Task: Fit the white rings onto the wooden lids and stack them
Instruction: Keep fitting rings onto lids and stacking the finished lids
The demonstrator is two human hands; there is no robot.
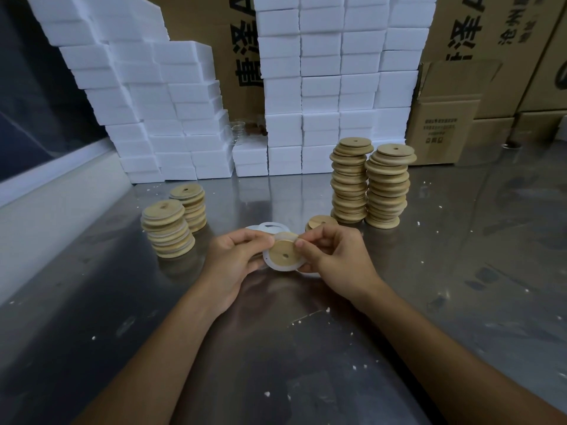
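Note:
A round wooden lid [283, 252] with a small hole is held above the metal table [306, 348], with a white ring [280, 267] around its lower edge. My left hand [236, 256] grips the lid's left side. My right hand [331, 256] pinches the ring at the lid's upper right rim. Loose white rings [270, 226] lie just behind my hands. Two short stacks of lids with white rings [167, 231] [190, 207] stand at the left. Two tall stacks of bare wooden lids [349, 182] [388, 185] stand at the right, with a low lid pile [322, 223] in front of them.
White foam boxes [322, 87] are piled along the back, with more of them [153, 96] at the left. Cardboard cartons [445, 118] stand at the back right. Small white crumbs dot the table.

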